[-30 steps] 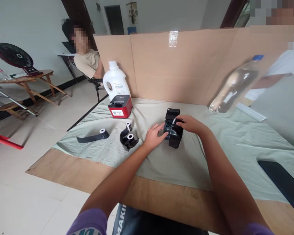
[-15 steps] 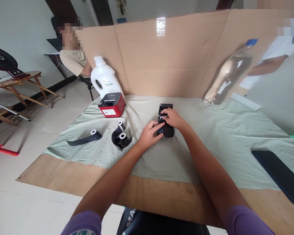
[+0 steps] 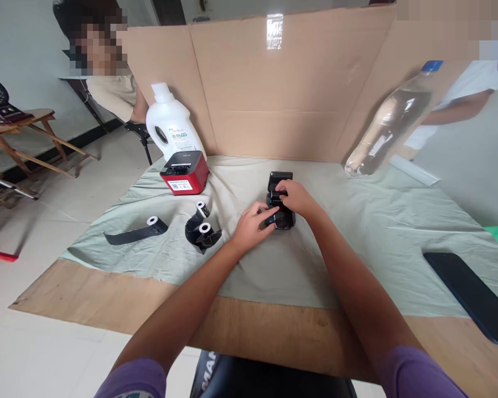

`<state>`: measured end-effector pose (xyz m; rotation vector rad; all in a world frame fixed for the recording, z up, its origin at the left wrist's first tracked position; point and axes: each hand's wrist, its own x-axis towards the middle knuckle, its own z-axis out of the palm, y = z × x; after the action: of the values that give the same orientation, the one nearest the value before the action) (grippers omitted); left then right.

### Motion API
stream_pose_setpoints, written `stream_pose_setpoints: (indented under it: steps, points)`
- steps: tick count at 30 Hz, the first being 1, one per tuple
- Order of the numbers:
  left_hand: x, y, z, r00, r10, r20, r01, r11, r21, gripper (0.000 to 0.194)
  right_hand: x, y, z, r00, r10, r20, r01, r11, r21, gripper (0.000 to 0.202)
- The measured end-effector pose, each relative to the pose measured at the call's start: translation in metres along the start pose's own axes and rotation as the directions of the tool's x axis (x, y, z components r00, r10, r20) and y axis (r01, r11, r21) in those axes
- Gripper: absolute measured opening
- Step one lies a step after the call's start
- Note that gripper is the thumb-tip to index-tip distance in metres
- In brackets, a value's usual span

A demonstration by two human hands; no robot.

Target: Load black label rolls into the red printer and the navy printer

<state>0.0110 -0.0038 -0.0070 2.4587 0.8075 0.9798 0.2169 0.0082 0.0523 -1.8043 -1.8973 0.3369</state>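
A small black device (image 3: 288, 220) stands on the cloth in front of me, with a raised lid-like part (image 3: 280, 177) at its far end. My left hand (image 3: 251, 226) grips the near left side of it, index finger stretched over its top. Between the fingers of my right hand (image 3: 297, 197) is a small black roll (image 3: 277, 197), held at the device's opening; the fingers partly hide it. To the left, a black paper roll (image 3: 156, 224) with a white core trails a strip. Two more rolls, one nearer (image 3: 205, 229) and one farther (image 3: 201, 208), are joined by dark paper.
A red and black box-shaped printer (image 3: 186, 174) stands before a white detergent bottle (image 3: 176, 121). Cardboard (image 3: 282, 88) walls the back. A clear bottle (image 3: 394, 127) leans at the right; a black phone (image 3: 473, 296) lies near the right edge. People sit beyond the cardboard.
The view has shifted slightly. The small roll in my right hand has turned, so its white end no longer shows. My left hand stays at the device.
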Motion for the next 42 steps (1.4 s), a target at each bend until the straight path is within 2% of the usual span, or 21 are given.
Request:
stream_pose_setpoints:
  steps: [3,7,10,12,14,16,19,22,25,28,35,39,42]
  points:
    - [0.000,0.000,0.000,1.000,0.019,-0.018,-0.018,1.000,0.009,0.042,-0.002,-0.002,0.007,0.996,0.083,-0.029,-0.086,0.986,-0.142,0.031]
    - [0.001,0.002,0.001,0.998,0.046,-0.041,-0.043,0.998,0.053,0.036,-0.004,-0.005,0.010,0.989,0.143,-0.045,-0.148,0.979,-0.141,0.024]
    - [0.002,0.004,0.003,0.995,0.072,-0.071,-0.065,0.993,0.101,0.031,0.000,-0.004,0.009,0.963,0.136,-0.234,-0.157,0.985,-0.075,0.022]
    - [0.002,0.006,0.005,0.992,0.095,-0.081,-0.083,0.987,0.135,0.027,0.005,0.001,0.008,0.924,0.110,-0.367,-0.131,0.991,-0.033,0.031]
    - [0.002,0.006,0.005,0.989,0.114,-0.090,-0.100,0.984,0.148,0.025,0.010,0.008,0.007,0.920,0.075,-0.386,-0.078,0.997,0.006,0.041]
    - [0.001,0.006,0.003,0.985,0.138,-0.108,-0.126,0.985,0.114,0.024,0.014,0.017,0.004,0.940,0.049,-0.337,-0.029,0.998,0.063,0.042]
    - [0.000,0.005,-0.002,0.971,0.201,-0.127,-0.202,0.979,0.002,0.022,0.011,0.026,-0.007,0.970,-0.018,-0.242,0.045,0.994,0.103,0.032]
    - [0.000,0.005,-0.007,0.960,0.250,-0.127,-0.260,0.963,-0.070,0.022,0.001,0.024,-0.024,0.993,-0.106,-0.050,0.110,0.990,0.089,0.031]
    - [0.001,0.006,-0.008,0.949,0.286,-0.134,-0.298,0.951,-0.077,0.022,-0.011,0.014,-0.039,0.987,-0.042,0.153,0.031,0.996,0.079,0.029]
    - [0.001,0.007,-0.008,0.933,0.324,-0.156,-0.338,0.938,-0.072,0.021,-0.016,0.004,-0.048,0.955,0.011,0.297,-0.040,0.995,0.092,0.022]
    - [0.000,0.010,-0.008,0.897,0.388,-0.211,-0.412,0.907,-0.087,0.020,-0.011,-0.004,-0.048,0.943,0.123,0.310,-0.179,0.971,0.158,0.039]
    - [-0.002,0.010,-0.009,0.906,0.385,-0.177,-0.401,0.914,-0.060,0.020,-0.009,-0.003,-0.042,0.925,0.174,0.338,-0.240,0.956,0.166,0.045]
    - [-0.003,0.009,-0.009,0.933,0.341,-0.119,-0.350,0.934,-0.069,0.022,-0.009,0.004,-0.034,0.908,0.214,0.359,-0.296,0.936,0.192,0.050]
